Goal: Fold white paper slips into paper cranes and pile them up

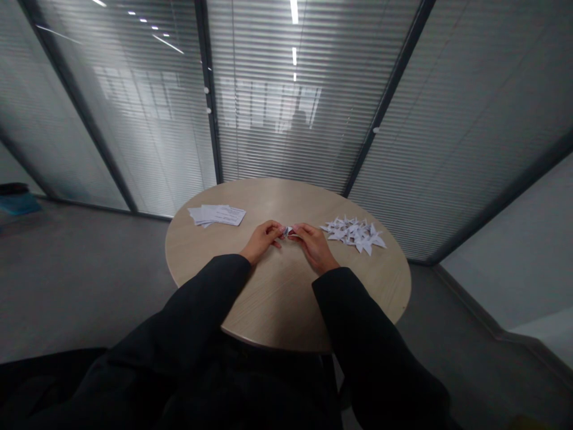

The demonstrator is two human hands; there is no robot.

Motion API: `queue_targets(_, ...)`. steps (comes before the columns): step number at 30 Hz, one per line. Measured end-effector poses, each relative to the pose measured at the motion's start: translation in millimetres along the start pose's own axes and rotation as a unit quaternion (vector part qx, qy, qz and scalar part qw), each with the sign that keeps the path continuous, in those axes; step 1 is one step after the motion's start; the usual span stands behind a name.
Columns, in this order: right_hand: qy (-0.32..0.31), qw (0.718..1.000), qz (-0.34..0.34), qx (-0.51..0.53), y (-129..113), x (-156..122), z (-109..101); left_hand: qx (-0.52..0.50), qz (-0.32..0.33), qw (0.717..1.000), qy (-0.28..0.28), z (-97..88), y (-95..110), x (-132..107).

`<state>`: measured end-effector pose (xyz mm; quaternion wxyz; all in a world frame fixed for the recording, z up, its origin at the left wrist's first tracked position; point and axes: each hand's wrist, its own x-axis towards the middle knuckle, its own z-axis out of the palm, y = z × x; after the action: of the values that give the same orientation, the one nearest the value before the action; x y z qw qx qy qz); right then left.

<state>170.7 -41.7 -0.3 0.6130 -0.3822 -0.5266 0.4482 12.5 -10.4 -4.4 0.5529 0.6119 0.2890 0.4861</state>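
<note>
A small folded piece of white paper [287, 230] lies between my two hands above the middle of a round wooden table [268, 298]. My left hand [263, 240] pinches its left side with curled fingers. My right hand [314, 245] pinches its right side, fingers closed too. Both arms wear dark sleeves. A pile of several folded white paper cranes [354, 233] lies just right of my right hand. A loose stack of flat white paper sheets [217, 215] sits on the table's far left.
Glass walls with lowered blinds [286, 107] stand close behind the table. Grey floor [80, 280] surrounds it on both sides. A dark object with something blue [15, 200] sits on the floor at the far left.
</note>
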Motion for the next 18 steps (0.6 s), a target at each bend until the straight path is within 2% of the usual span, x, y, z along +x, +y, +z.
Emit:
queue_targets(7,0.022,1.000,-0.019,0.005,2.3,2.2,-2.4,-0.037,-0.012,0.999,-0.016,1.4,6.7,-5.2)
queue_targets(18,0.028,0.999,-0.015,0.012,-0.7,0.3,-2.1,-0.039,-0.014,0.999,-0.021,2.5,10.2,-8.2)
